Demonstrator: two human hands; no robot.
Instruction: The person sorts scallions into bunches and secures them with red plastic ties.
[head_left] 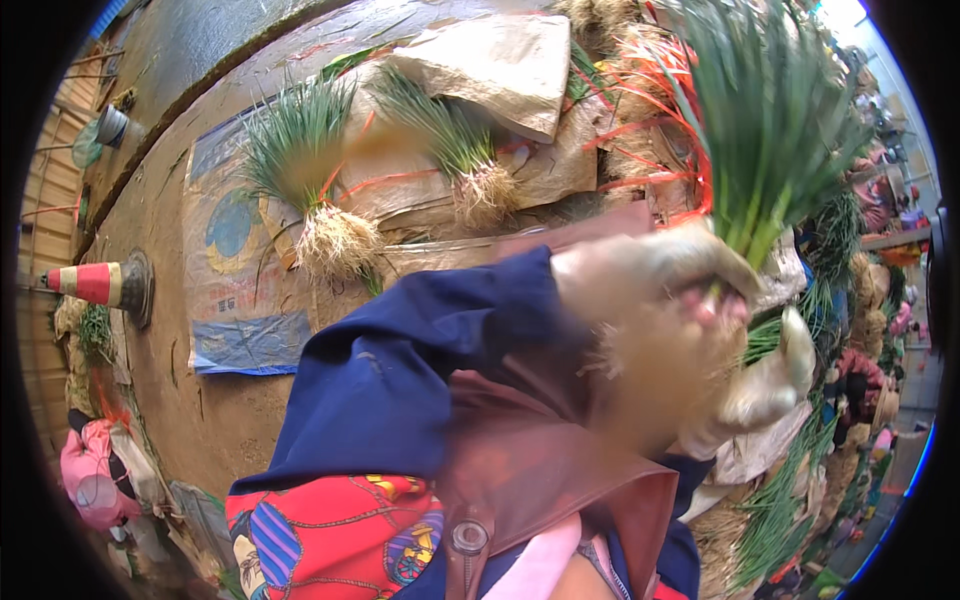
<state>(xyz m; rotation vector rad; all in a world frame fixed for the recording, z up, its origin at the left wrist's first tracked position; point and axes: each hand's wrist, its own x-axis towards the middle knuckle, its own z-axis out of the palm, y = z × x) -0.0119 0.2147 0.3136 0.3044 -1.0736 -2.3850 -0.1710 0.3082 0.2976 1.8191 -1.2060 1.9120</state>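
Note:
My left hand [665,265], in a pale, dirt-stained glove, is closed round the lower stems of a big bunch of spring onions [770,130]. Their green leaves point up and away; the pinkish bulbs [712,305] show just below my fingers. My right hand [765,390], gloved too, is near the root end with a finger or thumb stretched upward. A brownish blur hides most of the roots and part of that hand, so I cannot tell whether it touches them. Two other bunches with pale roots, one at the left [338,240] and one farther right [485,190], lie on sacking.
A woven sack [500,65] and a printed plastic sheet [235,290] cover the ground ahead. Orange-red ties [645,180] lie tangled beside the leaves. A striped traffic cone [95,285] is at far left. Loose spring onions [790,500] are at right. Other people work at both edges.

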